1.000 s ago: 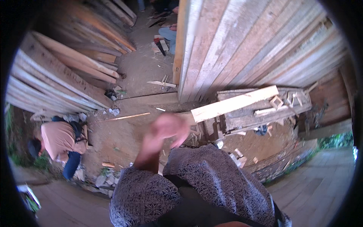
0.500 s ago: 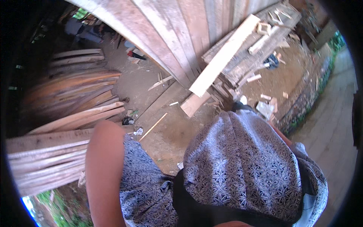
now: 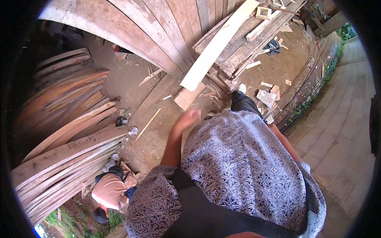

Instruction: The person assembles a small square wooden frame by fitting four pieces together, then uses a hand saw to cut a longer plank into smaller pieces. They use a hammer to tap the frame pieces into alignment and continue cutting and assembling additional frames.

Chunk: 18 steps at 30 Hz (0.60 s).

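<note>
No grasp appears under way as a left hand (image 3: 192,116) hovers, blurred, beside a patterned shirt (image 3: 238,154) — how far its grip opens cannot be told, though nothing shows in it; the right hand is hidden. A pale board (image 3: 217,49) lies slantwise on the counter (image 3: 236,49), beyond the short board (image 3: 188,98) nearest the hand — taking either likely calls for a forward reach.

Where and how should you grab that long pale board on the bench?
Probably the near end of the long pale board, coming from the near side: that flat end juts past the bench, so the left hand could likely curl underneath.
</note>
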{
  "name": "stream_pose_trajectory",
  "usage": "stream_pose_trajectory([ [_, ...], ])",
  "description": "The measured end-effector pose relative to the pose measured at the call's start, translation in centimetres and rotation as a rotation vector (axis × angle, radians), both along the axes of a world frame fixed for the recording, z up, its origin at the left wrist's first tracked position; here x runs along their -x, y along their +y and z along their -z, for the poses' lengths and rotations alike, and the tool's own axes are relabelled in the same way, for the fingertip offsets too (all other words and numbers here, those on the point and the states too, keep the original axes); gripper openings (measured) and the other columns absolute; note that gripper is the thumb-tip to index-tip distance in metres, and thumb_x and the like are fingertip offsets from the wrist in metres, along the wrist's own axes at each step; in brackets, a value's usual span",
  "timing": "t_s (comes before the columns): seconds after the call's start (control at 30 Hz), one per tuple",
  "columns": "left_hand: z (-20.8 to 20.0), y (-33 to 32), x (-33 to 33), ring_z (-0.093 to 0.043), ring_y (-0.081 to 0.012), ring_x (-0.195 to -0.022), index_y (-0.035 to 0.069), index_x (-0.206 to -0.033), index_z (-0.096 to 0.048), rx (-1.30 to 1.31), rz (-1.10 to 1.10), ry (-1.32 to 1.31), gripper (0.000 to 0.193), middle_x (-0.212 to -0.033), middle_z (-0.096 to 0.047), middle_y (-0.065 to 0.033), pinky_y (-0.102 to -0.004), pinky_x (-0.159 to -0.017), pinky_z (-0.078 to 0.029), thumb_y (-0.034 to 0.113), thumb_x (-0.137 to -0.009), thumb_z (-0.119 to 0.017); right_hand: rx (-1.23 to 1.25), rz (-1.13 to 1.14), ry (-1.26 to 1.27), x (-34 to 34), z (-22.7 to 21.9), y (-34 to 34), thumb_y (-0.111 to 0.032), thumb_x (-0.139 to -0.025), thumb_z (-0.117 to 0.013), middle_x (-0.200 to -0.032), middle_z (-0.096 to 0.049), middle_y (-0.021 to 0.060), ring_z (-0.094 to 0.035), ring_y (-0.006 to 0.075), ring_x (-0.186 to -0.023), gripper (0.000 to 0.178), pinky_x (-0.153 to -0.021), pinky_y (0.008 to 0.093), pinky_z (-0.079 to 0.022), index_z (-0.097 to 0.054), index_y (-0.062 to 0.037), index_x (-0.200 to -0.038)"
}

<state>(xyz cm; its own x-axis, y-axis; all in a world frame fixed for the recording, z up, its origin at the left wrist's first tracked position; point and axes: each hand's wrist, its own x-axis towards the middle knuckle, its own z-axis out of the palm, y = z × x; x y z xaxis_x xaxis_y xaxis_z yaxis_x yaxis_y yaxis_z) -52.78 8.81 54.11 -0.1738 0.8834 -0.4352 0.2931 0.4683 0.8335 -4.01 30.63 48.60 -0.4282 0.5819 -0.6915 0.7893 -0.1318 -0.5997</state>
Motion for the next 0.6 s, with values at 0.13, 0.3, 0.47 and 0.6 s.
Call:
stream_pose_trajectory([
  [0.13,7.2,-10.5,-5.2,-0.064,-0.0325,-0.101,-0.007,-0.11,-0.066,0.339,0.06,-0.223,0.064,-0.112,-0.068,-0.0227,-0.039,-0.091,-0.047,0.053,-0.096,-0.048,-0.067,-0.174,-0.132,-1.0,-1.4,0.5,-0.041,-0.083,-0.064,-0.082,-0.067,0.0274,-0.069,0.0376,-0.082,0.044,-0.074,0.0446,-0.05,-0.069,0.0019,-0.094],
  [0.3,7.1,-11.0,-7.2,-0.066,-0.033,-0.1,-0.004,-0.109,-0.068,0.353,-0.102,-0.387,0.06,-0.111,-0.068,-0.025,-0.0411,-0.088,-0.048,0.051,-0.088,-0.057,-0.267,-0.481,-0.126,-0.7,-6.7,1.7,-0.04,-0.084,-0.064,-0.081,-0.063,0.0278,-0.066,0.0394,-0.083,0.043,-0.072,0.045,-0.05,-0.068,0.0022,-0.093],
  [0.47,3.5,-9.3,-8.8,-0.069,-0.0284,-0.085,-0.003,-0.099,-0.07,0.281,-0.076,-0.095,0.046,-0.093,-0.07,-0.0232,-0.0396,-0.079,-0.05,0.035,-0.074,-0.071,-0.317,-0.459,-0.227,-1.1,-9.1,2.3,-0.044,-0.086,-0.063,-0.076,-0.063,0.0238,-0.066,0.0347,-0.077,0.047,-0.069,0.0436,-0.049,-0.068,0.0018,-0.094],
  [0.6,1.0,-7.9,-9.1,-0.065,-0.0239,-0.071,-0.002,-0.088,-0.068,0.171,-0.208,-0.085,0.035,-0.078,-0.069,-0.0174,-0.0363,-0.068,-0.049,0.027,-0.07,-0.075,-0.356,-0.366,-0.262,-1.3,-10.5,2.3,-0.047,-0.087,-0.063,-0.072,-0.063,0.0206,-0.066,0.0309,-0.072,0.049,-0.066,0.0425,-0.049,-0.068,0.0015,-0.094],
])
